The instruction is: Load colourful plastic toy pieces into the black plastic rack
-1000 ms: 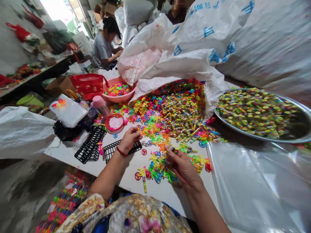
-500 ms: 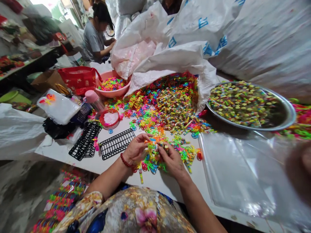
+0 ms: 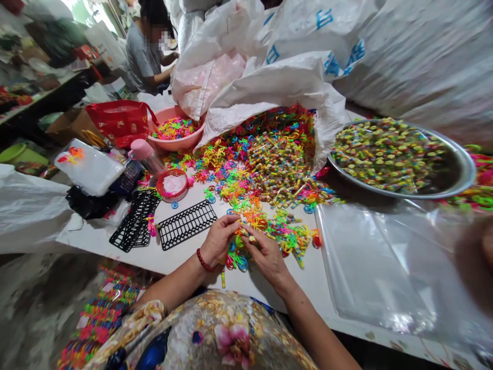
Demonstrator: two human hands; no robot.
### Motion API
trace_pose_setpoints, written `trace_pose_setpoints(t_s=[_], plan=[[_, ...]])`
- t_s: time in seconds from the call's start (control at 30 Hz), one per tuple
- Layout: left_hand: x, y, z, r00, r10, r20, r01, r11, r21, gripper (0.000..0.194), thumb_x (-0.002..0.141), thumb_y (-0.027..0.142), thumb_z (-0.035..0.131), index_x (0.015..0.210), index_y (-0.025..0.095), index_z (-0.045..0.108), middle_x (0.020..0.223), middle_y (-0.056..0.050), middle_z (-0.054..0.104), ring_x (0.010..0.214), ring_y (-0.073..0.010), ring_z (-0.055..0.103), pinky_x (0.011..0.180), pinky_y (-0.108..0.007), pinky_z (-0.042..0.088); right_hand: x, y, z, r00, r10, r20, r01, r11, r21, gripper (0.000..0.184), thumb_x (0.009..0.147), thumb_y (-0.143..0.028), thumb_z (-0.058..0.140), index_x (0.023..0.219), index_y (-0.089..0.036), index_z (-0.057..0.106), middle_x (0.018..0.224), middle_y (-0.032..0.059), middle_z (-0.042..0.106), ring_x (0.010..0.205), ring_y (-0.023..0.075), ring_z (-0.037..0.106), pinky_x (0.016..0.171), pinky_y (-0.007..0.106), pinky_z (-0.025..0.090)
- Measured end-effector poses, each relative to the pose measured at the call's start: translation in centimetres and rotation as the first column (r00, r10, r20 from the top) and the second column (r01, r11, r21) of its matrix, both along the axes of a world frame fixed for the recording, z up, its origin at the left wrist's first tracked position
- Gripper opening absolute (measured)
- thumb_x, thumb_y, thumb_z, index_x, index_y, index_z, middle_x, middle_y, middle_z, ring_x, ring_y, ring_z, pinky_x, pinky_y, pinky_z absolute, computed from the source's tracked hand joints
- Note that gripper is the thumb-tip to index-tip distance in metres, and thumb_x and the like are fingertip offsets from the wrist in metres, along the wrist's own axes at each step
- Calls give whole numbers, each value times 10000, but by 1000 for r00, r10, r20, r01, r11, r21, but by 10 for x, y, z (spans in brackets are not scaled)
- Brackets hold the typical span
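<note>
My left hand (image 3: 220, 237), with a red bead bracelet (image 3: 205, 260) at the wrist, has its fingers pinched together over a small heap of bright plastic pieces (image 3: 265, 221). Facing it, my right hand (image 3: 265, 253) is closed too, thumb and forefinger around a small yellowish piece (image 3: 251, 239). The fingertips of both hands nearly meet. What sits in the left fingers is mostly hidden. Close to the left hand lies a black plastic grid rack (image 3: 187, 225), flat on the white table (image 3: 169, 261).
A metal basin (image 3: 468, 177) of small patterned pieces stands right, behind clear plastic bags (image 3: 370, 272). An open white sack (image 3: 265, 95) spills colourful pieces. At left are more black racks (image 3: 134, 223), a red basket (image 3: 172, 198), a pink-lidded bottle (image 3: 144, 154) and a pink basin (image 3: 181, 143). A person (image 3: 148, 51) sits behind.
My hands have drawn closer together, the left moving slightly right. The blue and white bits that showed between the fingers are now out of sight. The view has shifted slightly.
</note>
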State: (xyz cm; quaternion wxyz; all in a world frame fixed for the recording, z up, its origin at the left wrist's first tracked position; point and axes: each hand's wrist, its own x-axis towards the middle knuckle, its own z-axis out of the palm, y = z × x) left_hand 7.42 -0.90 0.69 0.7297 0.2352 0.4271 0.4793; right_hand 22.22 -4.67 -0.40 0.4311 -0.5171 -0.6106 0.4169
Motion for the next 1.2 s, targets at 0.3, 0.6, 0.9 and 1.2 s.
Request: trace_pose_setpoints(t_s=[0.3, 0.6, 0.9, 1.2], plan=[[4, -4, 6, 999, -6, -48, 7, 1000, 14, 431, 617, 466, 865, 801, 158, 627, 750, 18, 624, 651, -84, 554, 644, -215, 456, -3, -4, 10, 997, -55, 46, 54, 999, 4, 349, 933, -394, 560, 1227, -241, 672, 1176, 88, 728, 1026, 235, 705, 917, 379, 547], [4, -2, 4, 977, 47, -208, -35, 997, 64, 481, 733, 633, 711, 780, 204, 499, 623, 68, 490, 516, -76, 413, 503, -217, 339, 1, -2, 15, 969, -122, 213, 115, 992, 44, 296, 930, -437, 533, 1071, -230, 692, 977, 83, 757, 875, 245, 714, 812, 349, 540], [8, -9, 4, 941, 7, -338, 43, 989, 140, 437, 784, 615, 669, 786, 207, 512, 684, 49, 499, 593, -102, 428, 562, -235, 364, -2, -5, 12, 986, -64, 151, 69, 997, -26, 282, 939, -439, 543, 1040, -218, 687, 948, 64, 751, 847, 227, 698, 763, 318, 520], [6, -9, 0, 914, 6, -406, 79, 978, 193, 398, 822, 579, 643, 783, 206, 509, 722, 33, 506, 656, -120, 444, 632, -246, 396, 0, -5, 15, 997, -47, 61, 54, 991, -122, 330, 921, -513, 532, 862, -210, 650, 759, 30, 685, 698, 187, 619, 666, 289, 479]])
